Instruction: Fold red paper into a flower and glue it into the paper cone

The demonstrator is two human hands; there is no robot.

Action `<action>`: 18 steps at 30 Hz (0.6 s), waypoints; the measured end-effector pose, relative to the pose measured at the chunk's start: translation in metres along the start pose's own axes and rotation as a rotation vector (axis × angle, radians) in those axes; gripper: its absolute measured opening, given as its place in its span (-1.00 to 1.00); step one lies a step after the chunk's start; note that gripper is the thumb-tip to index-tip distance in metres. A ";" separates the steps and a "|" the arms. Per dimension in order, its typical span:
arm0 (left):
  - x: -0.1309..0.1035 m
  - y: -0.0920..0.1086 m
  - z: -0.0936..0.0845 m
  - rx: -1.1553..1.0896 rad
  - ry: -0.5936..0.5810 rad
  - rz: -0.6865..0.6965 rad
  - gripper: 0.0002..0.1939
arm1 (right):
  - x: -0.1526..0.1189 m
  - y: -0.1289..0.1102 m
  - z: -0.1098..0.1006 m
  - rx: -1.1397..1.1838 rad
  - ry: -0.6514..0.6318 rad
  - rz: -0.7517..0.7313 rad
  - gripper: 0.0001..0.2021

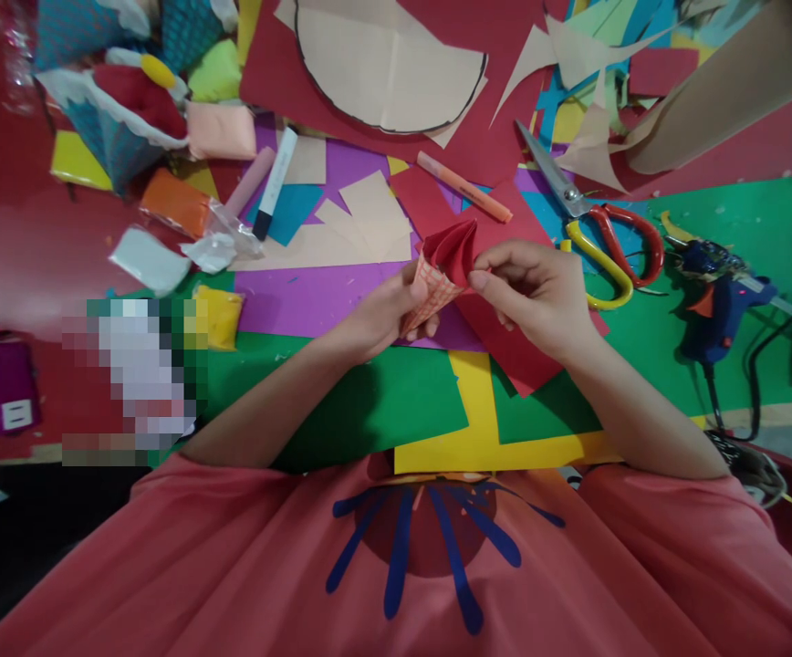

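A small paper cone (435, 290) with a criss-cross pattern is wrapped in my left hand (396, 306), its point toward me. Folded red paper (456, 248) stands up out of the cone's mouth. The thumb and fingers of my right hand (533, 287) pinch the right edge of that red paper at the rim. Under both hands lie red paper strips (523, 360) and a purple sheet (300, 301). Closest to my right hand are large scissors (578, 205) with red and yellow handles. An orange marker (464, 186) rests just beyond the cone.
A blue glue gun (721, 310) lies at the right with its cable. Blue patterned cones (112, 137) and clay packets (175, 203) crowd the left. Beyond are a cream half-round paper (389, 64), a paper roll (717, 91) and scraps. Green sheets (396, 401) cover the near side.
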State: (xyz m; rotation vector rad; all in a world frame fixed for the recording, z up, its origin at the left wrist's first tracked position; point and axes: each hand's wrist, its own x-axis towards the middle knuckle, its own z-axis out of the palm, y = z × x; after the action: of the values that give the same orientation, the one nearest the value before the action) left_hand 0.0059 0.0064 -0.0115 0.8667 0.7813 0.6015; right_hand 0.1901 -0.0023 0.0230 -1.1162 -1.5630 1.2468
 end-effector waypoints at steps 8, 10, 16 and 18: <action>-0.002 0.006 0.000 0.063 -0.042 -0.035 -0.35 | 0.003 0.001 -0.006 0.025 -0.030 0.069 -0.86; -0.002 0.005 -0.001 0.069 -0.046 -0.038 -0.35 | 0.004 0.001 -0.007 0.010 -0.026 0.065 -0.86; -0.002 0.003 -0.001 0.022 0.022 -0.071 -0.41 | 0.004 0.000 -0.007 -0.003 -0.020 0.043 -0.83; -0.002 0.005 0.000 -0.004 0.028 -0.083 -0.42 | 0.004 -0.001 -0.006 -0.010 -0.009 0.037 -0.83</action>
State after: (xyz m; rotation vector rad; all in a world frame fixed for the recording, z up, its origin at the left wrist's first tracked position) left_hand 0.0043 0.0072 -0.0067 0.8196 0.8370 0.5422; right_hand 0.1949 0.0028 0.0249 -1.1522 -1.5629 1.2715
